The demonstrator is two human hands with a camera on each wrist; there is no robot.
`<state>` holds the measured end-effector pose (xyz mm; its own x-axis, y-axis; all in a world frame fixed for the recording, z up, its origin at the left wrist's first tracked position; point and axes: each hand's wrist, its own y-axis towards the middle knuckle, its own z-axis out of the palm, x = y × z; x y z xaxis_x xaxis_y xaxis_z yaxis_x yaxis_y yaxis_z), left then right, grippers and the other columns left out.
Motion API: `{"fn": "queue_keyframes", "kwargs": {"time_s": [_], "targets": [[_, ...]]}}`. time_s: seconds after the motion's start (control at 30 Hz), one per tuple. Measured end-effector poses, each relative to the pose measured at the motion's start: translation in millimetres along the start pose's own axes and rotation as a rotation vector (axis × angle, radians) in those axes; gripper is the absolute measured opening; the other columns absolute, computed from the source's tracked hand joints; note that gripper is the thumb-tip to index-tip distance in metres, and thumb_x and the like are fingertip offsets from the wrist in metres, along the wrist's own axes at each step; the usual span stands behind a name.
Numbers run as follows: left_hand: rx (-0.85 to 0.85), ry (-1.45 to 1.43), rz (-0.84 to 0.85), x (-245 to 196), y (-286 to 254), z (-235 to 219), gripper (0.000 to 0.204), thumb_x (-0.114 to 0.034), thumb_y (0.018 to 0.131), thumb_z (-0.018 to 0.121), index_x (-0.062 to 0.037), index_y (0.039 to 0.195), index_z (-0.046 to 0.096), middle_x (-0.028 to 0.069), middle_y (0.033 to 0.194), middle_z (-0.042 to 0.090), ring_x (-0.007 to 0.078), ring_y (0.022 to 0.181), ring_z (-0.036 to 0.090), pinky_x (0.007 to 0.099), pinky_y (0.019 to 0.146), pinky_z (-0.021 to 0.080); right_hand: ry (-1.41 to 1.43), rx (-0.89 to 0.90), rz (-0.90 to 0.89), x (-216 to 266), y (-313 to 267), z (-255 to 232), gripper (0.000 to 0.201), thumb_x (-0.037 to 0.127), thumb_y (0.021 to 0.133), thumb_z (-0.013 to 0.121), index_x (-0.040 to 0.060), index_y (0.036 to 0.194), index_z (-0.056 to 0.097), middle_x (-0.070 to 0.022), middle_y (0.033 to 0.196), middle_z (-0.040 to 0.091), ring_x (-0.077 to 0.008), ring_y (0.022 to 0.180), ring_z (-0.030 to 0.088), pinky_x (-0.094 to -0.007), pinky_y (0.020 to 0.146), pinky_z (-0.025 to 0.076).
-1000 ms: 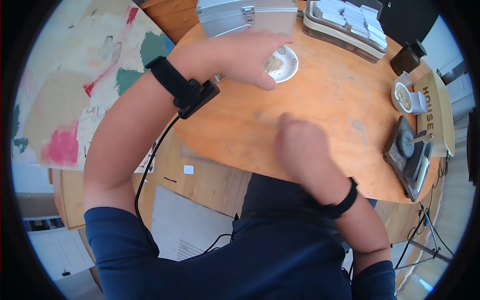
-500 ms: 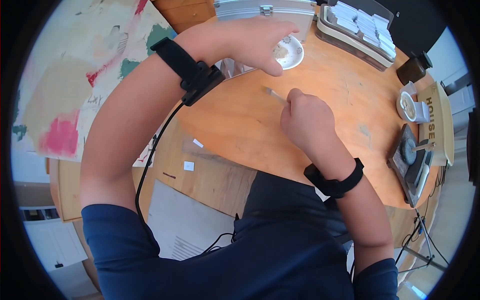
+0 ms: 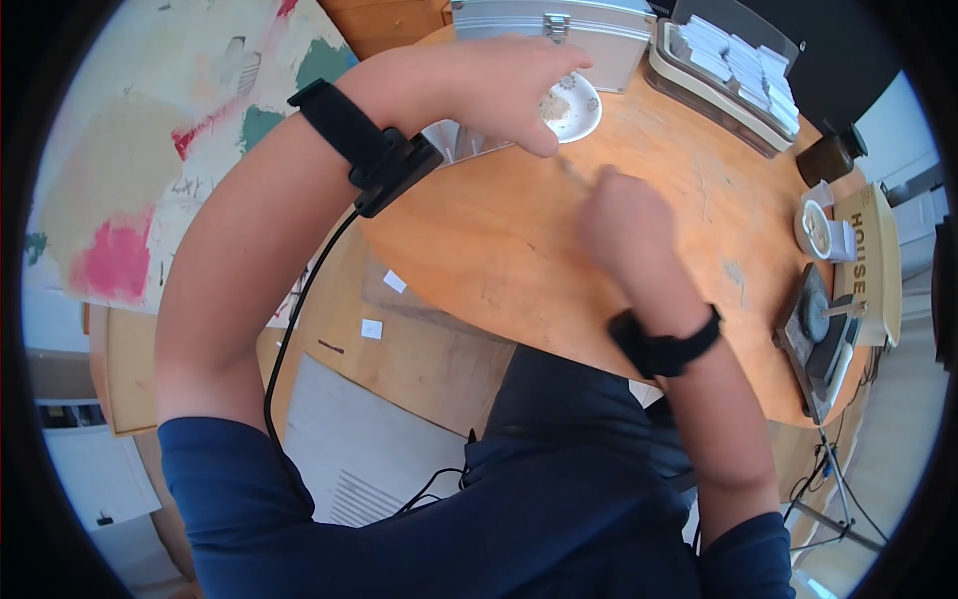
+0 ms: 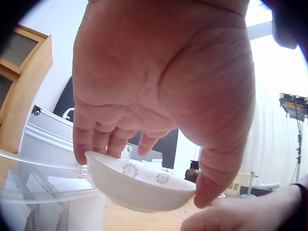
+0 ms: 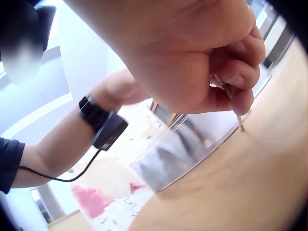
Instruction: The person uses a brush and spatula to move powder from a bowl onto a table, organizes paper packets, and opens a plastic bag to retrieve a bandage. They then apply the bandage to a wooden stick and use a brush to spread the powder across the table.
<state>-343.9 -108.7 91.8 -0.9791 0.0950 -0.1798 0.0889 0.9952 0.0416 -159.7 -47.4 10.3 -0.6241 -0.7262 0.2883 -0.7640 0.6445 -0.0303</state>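
My left hand (image 3: 509, 90) holds a small white bowl (image 3: 583, 118) by its rim, thumb on one side and fingers on the other; a pale, grainy material lies inside. The left wrist view shows the bowl (image 4: 139, 187) tilted above the table. My right hand (image 3: 631, 222), slightly blurred in the head view, is curled round a thin stick-like tool (image 3: 574, 172). In the right wrist view the tip of the tool (image 5: 241, 126) points down near the tabletop.
Behind the bowl stands a metal-edged case (image 3: 609, 45). A box of white cards (image 3: 733, 75), a dark jar (image 3: 830, 158), another small bowl (image 3: 813, 230) and a dark tray (image 3: 803, 339) with a round stone line the table's far and right sides.
The camera view has shifted slightly. My right hand has moved up towards the bowl, and the tool is now nearer to it. My left hand keeps its hold on the bowl.
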Motion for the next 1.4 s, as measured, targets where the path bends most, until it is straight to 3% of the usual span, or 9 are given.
{"fn": "queue_keyframes", "kwargs": {"time_s": [0.07, 0.27, 0.5, 0.6, 0.83, 0.97, 1.1, 1.17, 1.4], "targets": [[0.027, 0.003, -0.044, 0, -1, -1, 0.079, -0.027, 0.066, 0.069, -0.0003, 0.135, 0.041, 0.0226, 0.128, 0.052, 0.0364, 0.119, 0.049, 0.0390, 0.099, 0.042, -0.032, -0.011, 0.063, -12, 0, -3, 0.018, 0.014, 0.083, 0.054, 0.0019, 0.093, 0.061, -0.0199, 0.084, 0.068, -0.0323, 0.079, 0.068, -0.0432, 0.069, 0.054], [-0.007, -0.035, 0.002, 5, 0, 1, 0.077, -0.024, 0.067, 0.068, -0.0002, 0.135, 0.042, 0.0225, 0.129, 0.052, 0.0361, 0.120, 0.049, 0.0386, 0.101, 0.040, 0.254, 0.018, -0.453, 56, -25, 38, 0.018, 0.014, 0.082, 0.054, 0.0012, 0.095, 0.058, -0.0201, 0.076, 0.065, -0.0372, 0.074, 0.065, -0.0468, 0.068, 0.052], [-0.017, -0.045, 0.012, 5, -13, -3, 0.076, -0.024, 0.067, 0.067, -0.0013, 0.135, 0.042, 0.0217, 0.130, 0.051, 0.0350, 0.121, 0.048, 0.0383, 0.102, 0.039, -0.051, -0.004, 0.145, -13, 4, -4, 0.017, 0.015, 0.084, 0.054, 0.0029, 0.092, 0.063, -0.0178, 0.083, 0.069, -0.0328, 0.079, 0.068, -0.0436, 0.067, 0.054], [0.042, -0.043, -0.035, 3, -10, -3, 0.076, -0.023, 0.067, 0.067, -0.0017, 0.135, 0.042, 0.0214, 0.131, 0.051, 0.0347, 0.122, 0.048, 0.0381, 0.103, 0.039, -0.035, -0.070, 0.066, -40, -8, -6, 0.017, 0.015, 0.084, 0.054, 0.0011, 0.091, 0.061, -0.0197, 0.080, 0.068, -0.0349, 0.075, 0.068, -0.0451, 0.065, 0.053], [0.011, -0.042, -0.001, 6, -12, -1, 0.076, -0.023, 0.068, 0.068, -0.0014, 0.136, 0.041, 0.0216, 0.132, 0.049, 0.0345, 0.123, 0.047, 0.0373, 0.104, 0.037, 0.146, 0.103, -0.372, 42, -51, 29, 0.013, 0.013, 0.080, 0.057, 0.0017, 0.085, 0.054, -0.0209, 0.068, 0.063, -0.0379, 0.065, 0.064, -0.0483, 0.060, 0.051], [-0.010, -0.032, -0.023, 3, -24, 0, 0.077, -0.023, 0.069, 0.068, 0.0000, 0.137, 0.040, 0.0224, 0.133, 0.049, 0.0343, 0.124, 0.046, 0.0370, 0.105, 0.037, -0.025, -0.069, 0.047, -22, -27, 10, 0.012, 0.013, 0.081, 0.057, 0.0020, 0.086, 0.056, -0.0196, 0.070, 0.066, -0.0350, 0.065, 0.067, -0.0430, 0.059, 0.054], [0.060, -0.051, -0.087, -2, -21, -2, 0.079, -0.024, 0.069, 0.068, 0.0007, 0.138, 0.039, 0.0227, 0.134, 0.048, 0.0340, 0.125, 0.045, 0.0366, 0.105, 0.036, -0.003, -0.160, -0.034, -42, -49, 5, 0.011, 0.012, 0.082, 0.056, 0.0019, 0.082, 0.054, -0.0207, 0.065, 0.063, -0.0366, 0.061, 0.065, -0.0441, 0.056, 0.053], [0.063, -0.050, -0.071, -1, -20, 0, 0.080, -0.024, 0.068, 0.069, 0.0008, 0.138, 0.039, 0.0229, 0.133, 0.048, 0.0339, 0.124, 0.046, 0.0365, 0.104, 0.037, 0.155, -0.020, -0.349, -18, -70, 13, 0.012, 0.013, 0.082, 0.056, 0.0017, 0.081, 0.053, -0.0215, 0.061, 0.061, -0.0379, 0.058, 0.063, -0.0464, 0.054, 0.051], [0.040, -0.096, -0.035, -6, -22, -3, 0.080, -0.024, 0.067, 0.070, 0.0012, 0.137, 0.039, 0.0224, 0.132, 0.048, 0.0335, 0.123, 0.047, 0.0366, 0.103, 0.038, -0.022, -0.241, -0.024, -63, -48, 12, 0.012, 0.014, 0.084, 0.054, 0.0023, 0.081, 0.052, -0.0211, 0.058, 0.059, -0.0386, 0.055, 0.062, -0.0491, 0.052, 0.049]]}}
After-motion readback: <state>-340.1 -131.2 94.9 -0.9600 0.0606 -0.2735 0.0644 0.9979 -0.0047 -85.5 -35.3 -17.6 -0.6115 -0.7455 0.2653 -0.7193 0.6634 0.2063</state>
